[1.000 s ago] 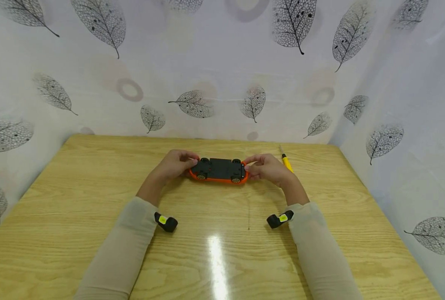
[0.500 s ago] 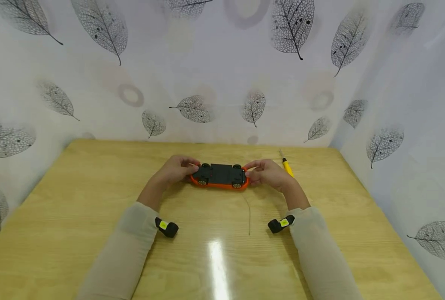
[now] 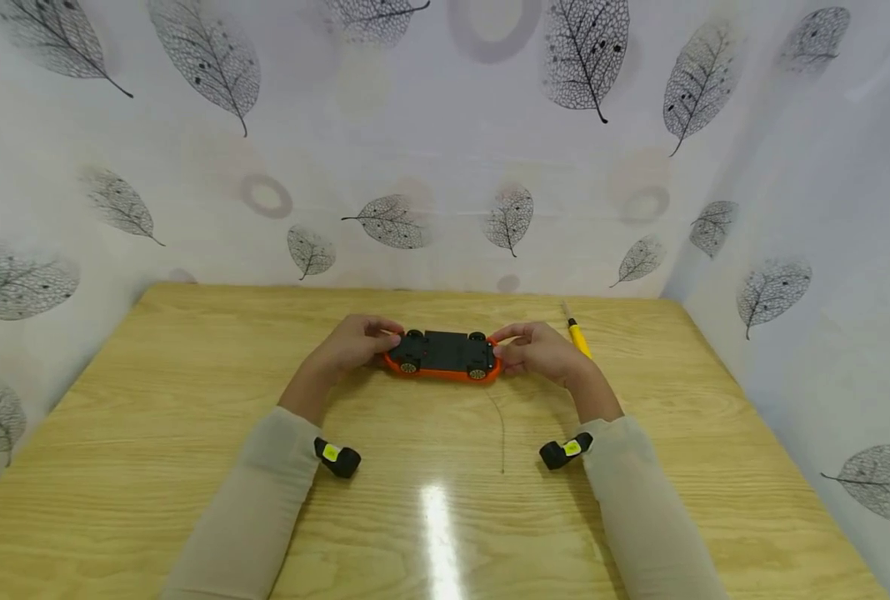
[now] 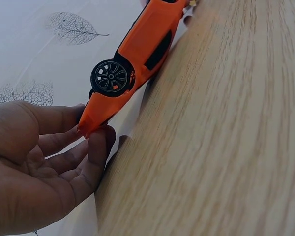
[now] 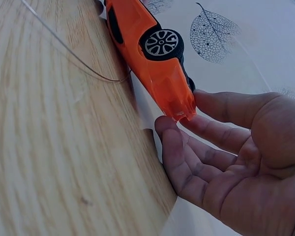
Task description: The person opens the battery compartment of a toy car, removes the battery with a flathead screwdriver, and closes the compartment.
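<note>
An orange toy car (image 3: 445,357) is held upside down above the table, its black underside and wheels facing up in the head view. My left hand (image 3: 351,343) pinches its left end between thumb and fingers; in the left wrist view the thumb lies on the dark underside and fingertips on the orange body (image 4: 137,49). The other end is pinched by my right hand (image 3: 538,348), seen close in the right wrist view beside a spoked wheel (image 5: 162,44). From below the car a thin wire (image 5: 71,53) trails off over the wood.
A yellow-handled screwdriver (image 3: 577,337) lies behind my right hand, its shaft pointing toward the back edge. The wooden table (image 3: 190,375) meets a leaf-patterned cloth (image 3: 445,150) at the back and sides. Black wrist cameras (image 3: 337,457) sit on both sleeves.
Both hands keep their hold on the car, which stays nearly in place. The thin wire went from straight to slightly curved. The head view has tilted up a little.
</note>
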Demonstrator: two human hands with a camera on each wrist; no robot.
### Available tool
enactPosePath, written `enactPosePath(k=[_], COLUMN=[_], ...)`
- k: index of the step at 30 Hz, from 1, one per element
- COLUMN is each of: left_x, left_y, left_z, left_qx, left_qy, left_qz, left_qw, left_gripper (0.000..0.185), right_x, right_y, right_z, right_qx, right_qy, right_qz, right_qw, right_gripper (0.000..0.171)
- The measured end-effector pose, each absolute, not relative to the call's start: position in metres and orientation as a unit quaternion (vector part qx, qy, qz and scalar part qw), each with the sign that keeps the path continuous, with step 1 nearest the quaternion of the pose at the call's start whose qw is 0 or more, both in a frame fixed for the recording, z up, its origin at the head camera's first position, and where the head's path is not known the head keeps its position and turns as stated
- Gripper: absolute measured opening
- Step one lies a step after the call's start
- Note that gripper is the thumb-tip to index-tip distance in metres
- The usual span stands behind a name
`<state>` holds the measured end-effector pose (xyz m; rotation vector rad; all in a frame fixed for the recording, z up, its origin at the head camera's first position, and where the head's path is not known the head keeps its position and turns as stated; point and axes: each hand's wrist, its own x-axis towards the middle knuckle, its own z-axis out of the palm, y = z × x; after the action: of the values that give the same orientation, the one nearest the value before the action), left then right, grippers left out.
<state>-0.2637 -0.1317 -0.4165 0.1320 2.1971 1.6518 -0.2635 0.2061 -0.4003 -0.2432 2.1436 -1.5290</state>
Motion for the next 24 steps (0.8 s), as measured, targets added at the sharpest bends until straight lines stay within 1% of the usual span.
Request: enactPosePath(k=[10, 14, 20, 24], left_x=[-0.262, -0.261, -0.259, -0.259], left_y=[-0.131, -0.134, -0.139, -0.142], left_z=[-0.413, -0.412, -0.407, -0.405], left_qx=[0.048, 0.051, 0.038, 0.036], left_qy=[0.781, 0.765, 0.718, 0.704], left_qz=[0.591, 0.606, 0.648, 0.66], left_qw=[0.197, 0.213, 0.252, 0.258], left_gripper=[0.04, 0.044, 0.054, 0.057], right_x=[-0.265, -0.263, -0.263, -0.263], right_y=[0.207, 0.206, 0.207, 0.207], right_z=[-0.403, -0.402, -0.403, -0.402], right_qx=[-0.091, -0.096, -0.104, -0.107], right_qy=[0.782, 0.787, 0.785, 0.783], right_qz=[-0.565, -0.559, -0.559, -0.561], right_qw=[0.246, 0.243, 0.246, 0.247], right_gripper=[0.04, 0.041, 0.042, 0.043])
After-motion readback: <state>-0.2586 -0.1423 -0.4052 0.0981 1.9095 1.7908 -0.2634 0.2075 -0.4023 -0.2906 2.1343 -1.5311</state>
